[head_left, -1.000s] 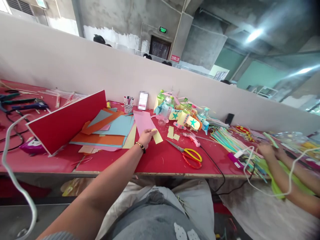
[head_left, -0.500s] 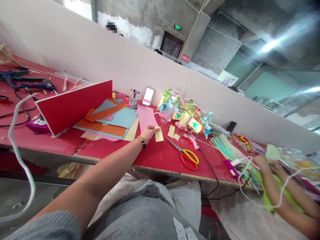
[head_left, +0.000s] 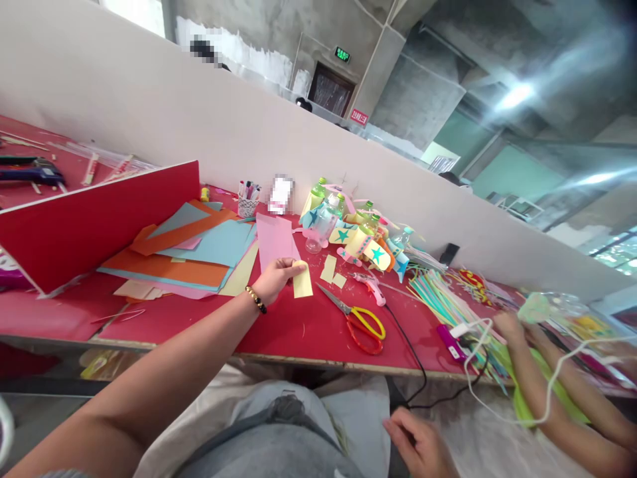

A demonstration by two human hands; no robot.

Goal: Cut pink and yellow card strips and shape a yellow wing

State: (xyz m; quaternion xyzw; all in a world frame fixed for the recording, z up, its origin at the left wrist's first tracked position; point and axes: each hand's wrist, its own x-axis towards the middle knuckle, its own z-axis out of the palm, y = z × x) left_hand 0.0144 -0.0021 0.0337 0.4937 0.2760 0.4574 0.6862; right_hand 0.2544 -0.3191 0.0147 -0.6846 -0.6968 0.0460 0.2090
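Note:
My left hand point(head_left: 275, 279), with a beaded bracelet on the wrist, pinches a small pale yellow paper strip point(head_left: 302, 283) above the red table. Two more yellow paper pieces point(head_left: 328, 269) lie just right of it. Scissors point(head_left: 355, 320) with one yellow and one red handle rest on the table, blades pointing toward the strip. Beyond them lies a pink glue gun point(head_left: 371, 287) on a black cord. My right hand point(head_left: 418, 443) is low at the front, below the table edge near my lap. Its fingers are loosely bent and apart, with nothing visible in them.
Orange and blue paper sheets point(head_left: 219, 247) lie left, beside a red divider board point(head_left: 104, 222). Behind stand a pen cup point(head_left: 247, 201) and decorated bottle planes point(head_left: 361, 236). Coloured strips point(head_left: 432, 295) lie right, near a co-worker's hands point(head_left: 512, 325) and a white cable point(head_left: 470, 362).
My right hand has come into view at the bottom. My left hand still pinches the yellow paper strip, and the view has shifted slightly to the right.

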